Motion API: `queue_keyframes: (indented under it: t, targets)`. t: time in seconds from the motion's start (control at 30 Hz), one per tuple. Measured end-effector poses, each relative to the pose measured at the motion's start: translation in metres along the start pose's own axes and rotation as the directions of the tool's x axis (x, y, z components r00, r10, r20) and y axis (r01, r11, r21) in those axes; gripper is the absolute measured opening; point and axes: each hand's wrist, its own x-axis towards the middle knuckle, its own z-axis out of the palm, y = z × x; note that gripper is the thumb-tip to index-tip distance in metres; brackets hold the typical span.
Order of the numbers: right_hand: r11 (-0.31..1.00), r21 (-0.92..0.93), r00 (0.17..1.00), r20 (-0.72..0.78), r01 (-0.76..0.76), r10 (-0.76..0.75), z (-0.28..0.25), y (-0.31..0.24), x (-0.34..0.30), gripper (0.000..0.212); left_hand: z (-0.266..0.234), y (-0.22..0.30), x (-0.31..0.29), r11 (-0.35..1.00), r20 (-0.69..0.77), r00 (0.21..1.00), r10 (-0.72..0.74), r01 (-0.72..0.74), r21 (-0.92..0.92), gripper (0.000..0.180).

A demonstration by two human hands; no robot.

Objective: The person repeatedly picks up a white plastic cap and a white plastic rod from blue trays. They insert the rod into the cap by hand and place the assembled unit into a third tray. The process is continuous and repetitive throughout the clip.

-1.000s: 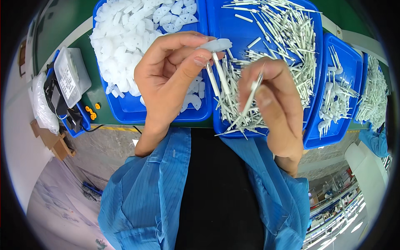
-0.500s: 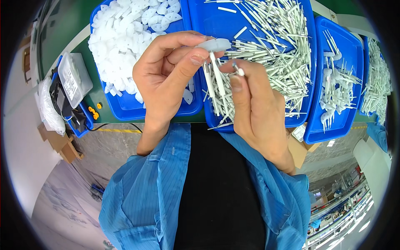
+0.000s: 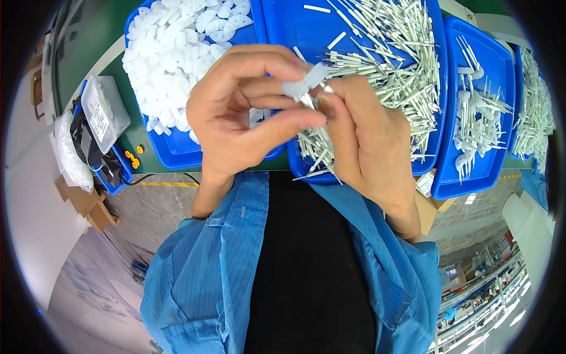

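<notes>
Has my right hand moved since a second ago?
Yes: your right hand has moved left, toward your left hand, judged against the small yellow pieces.

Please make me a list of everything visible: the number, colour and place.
held plastic piece: one, white, centre
loose plastic pieces: many, white, large left tray
thin sticks: many, white, middle tray
joined parts: several, white, next tray right
other parts: many, white, rightmost tray
trays: at least five, blue, across view
table: one, green, under trays
plastic box: one, clear, left
caps: about four, orange, near box
bag: one, whitish, far left
cardboard: count unclear, brown, below table
shelves: count unclear, pale, lower right
sleeves: two, blue, both arms
left hand: one, bare, holding piece
right hand: one, bare, beside it
</notes>
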Motion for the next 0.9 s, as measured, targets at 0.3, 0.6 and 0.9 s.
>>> queue_keyframes:
  t: [0.3, 0.6, 0.9]
  targets:
    - [0.912, 0.409, 0.997, 0.081, -0.038, 0.006, 0.009, -0.001, -0.002, 0.010, -0.016, -0.002, -0.006, 0.996, -0.018, 1.000, 0.019, -0.021, -0.092, 0.026]
    - [0.982, -0.117, 0.987, 0.084, 0.148, -0.138, 0.009, -0.012, -0.005, 0.019, -0.024, 0.005, -0.009, 0.995, -0.006, 0.998, 0.069, -0.068, 0.068, 0.028]
    - [0.915, -0.052, 0.912, -0.078, 0.399, -0.402, 0.017, 0.007, 0.004, 0.022, -0.011, -0.003, -0.012, 0.970, -0.044, 0.973, 0.229, -0.231, -0.069, 0.035]
